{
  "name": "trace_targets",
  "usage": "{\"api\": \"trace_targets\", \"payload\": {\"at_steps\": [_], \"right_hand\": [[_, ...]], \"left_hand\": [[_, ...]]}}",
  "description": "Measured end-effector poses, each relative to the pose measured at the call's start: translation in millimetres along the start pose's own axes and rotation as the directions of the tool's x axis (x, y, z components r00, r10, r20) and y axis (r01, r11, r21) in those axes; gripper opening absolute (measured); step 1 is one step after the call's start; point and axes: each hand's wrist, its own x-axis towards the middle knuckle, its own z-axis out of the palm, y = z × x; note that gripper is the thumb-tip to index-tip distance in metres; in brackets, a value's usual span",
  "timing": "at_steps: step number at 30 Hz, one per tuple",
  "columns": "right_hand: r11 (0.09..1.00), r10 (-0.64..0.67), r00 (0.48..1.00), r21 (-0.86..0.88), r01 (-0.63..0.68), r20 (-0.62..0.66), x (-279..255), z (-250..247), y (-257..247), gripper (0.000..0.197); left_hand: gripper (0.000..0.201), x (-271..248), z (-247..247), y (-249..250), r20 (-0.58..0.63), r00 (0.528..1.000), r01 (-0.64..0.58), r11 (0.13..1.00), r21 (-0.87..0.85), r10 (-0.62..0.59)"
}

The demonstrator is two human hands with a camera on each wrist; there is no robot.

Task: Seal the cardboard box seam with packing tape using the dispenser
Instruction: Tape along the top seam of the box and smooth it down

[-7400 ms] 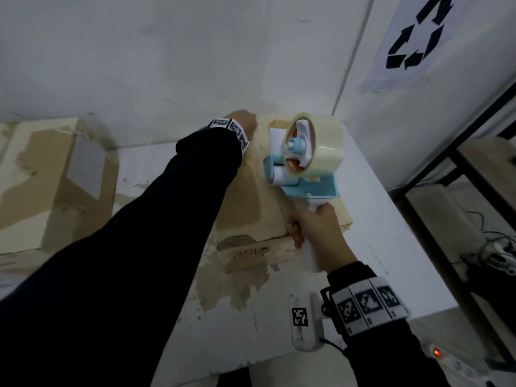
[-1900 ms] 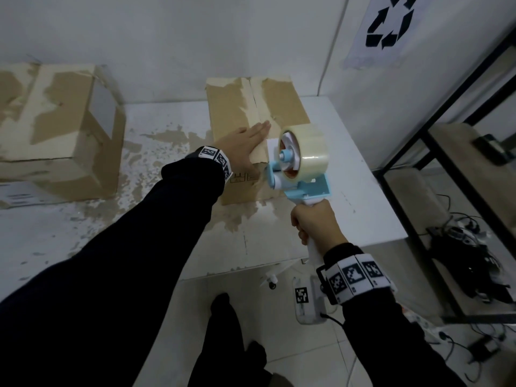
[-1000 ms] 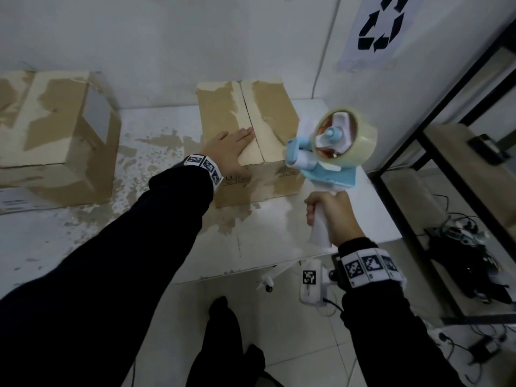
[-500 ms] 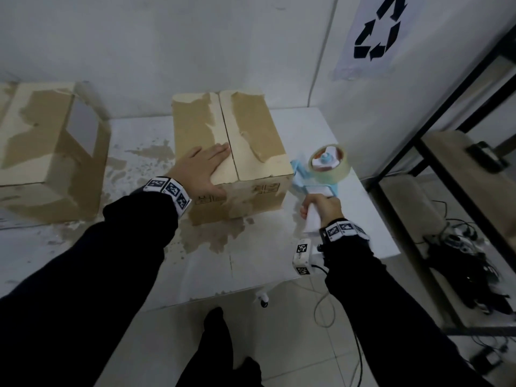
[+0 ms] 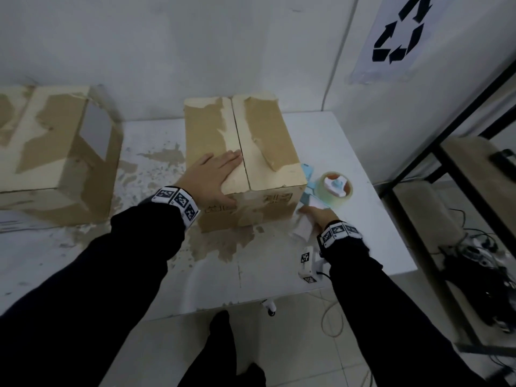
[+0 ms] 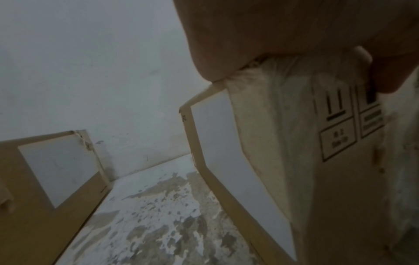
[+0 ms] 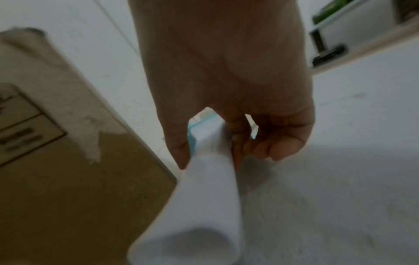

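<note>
Head view: white table [image 5: 349, 247] carries the cardboard box [image 5: 268, 152], flaps closed, centre seam dark. Left hand [image 5: 208, 178] lies flat on its top, fingers straight, thumb over the near edge. Tape dispenser [image 5: 332, 188] lies on its side just right of the box; right hand [image 5: 318, 216] grasps its white handle.

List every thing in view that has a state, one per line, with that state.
Box: flaps closed, upright on the table.
Dispenser: lying on its side on the table, right of the box.
Left hand: flat on the box top.
Right hand: fingers loosely round the dispenser handle.
Second box: closed, at the table's left.
</note>
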Motion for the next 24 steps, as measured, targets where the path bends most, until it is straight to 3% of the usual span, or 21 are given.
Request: {"api": "trace_targets", "payload": {"at_steps": [2, 4, 7, 9, 12, 14, 17, 21, 24], "right_hand": [[0.987, -0.006, 1.000, -0.162, 0.010, 0.022, -5.4, -4.6, -9.3, 0.062], [0.971, -0.001, 1.000, -0.238, 0.008, 0.029, -9.5, -14.7, -23.1, 0.065], [0.933, -0.150, 0.981, -0.346, 0.099, -0.122, -17.9, -38.2, -54.9, 0.062], [0.912, -0.287, 0.921, -0.369, 0.178, -0.264, -31.3, -55.2, -87.8, 0.048], [0.853, -0.497, 0.797, -0.363, 0.375, -0.343, -54.1, -64.6, -150.2, 0.028], [0.766, -0.615, 0.737, -0.434, 0.474, -0.281, -54.2, -54.3, -192.4, 0.024], [0.618, -0.725, 0.685, -0.505, 0.603, -0.069, -50.2, -22.1, -242.8, 0.029], [0.480, -0.633, 0.727, -0.603, 0.638, 0.265, -37.1, 22.9, -275.1, 0.046], [0.422, -0.553, 0.761, -0.673, 0.607, 0.340, -18.0, 44.1, -289.7, 0.046]], "left_hand": [[0.110, 0.3, 0.6, -0.3, 0.011, 1.000, -0.003, 1.000, -0.012, 0.003], [0.111, 1.6, 0.3, -2.3, 0.028, 1.000, -0.005, 1.000, -0.013, 0.005], [0.116, 2.5, -6.6, -2.9, 0.054, 0.999, -0.004, 0.997, -0.078, 0.008], [0.114, 5.4, -15.9, -5.3, 0.037, 0.999, 0.027, 0.969, -0.246, -0.019], [0.084, 15.8, -30.8, -14.7, -0.014, 0.998, 0.050, 0.854, -0.517, -0.067], [0.064, 27.1, -40.7, -22.7, -0.041, 0.995, 0.050, 0.823, -0.566, -0.089], [0.059, 48.2, -49.7, -35.9, -0.080, 0.987, 0.087, 0.880, -0.466, -0.140], [0.075, 68.8, -44.3, -46.4, 0.004, 0.973, 0.224, 0.943, -0.246, -0.230], [0.082, 71.3, -30.0, -48.4, 0.026, 0.970, 0.241, 0.962, -0.130, -0.240]]}}
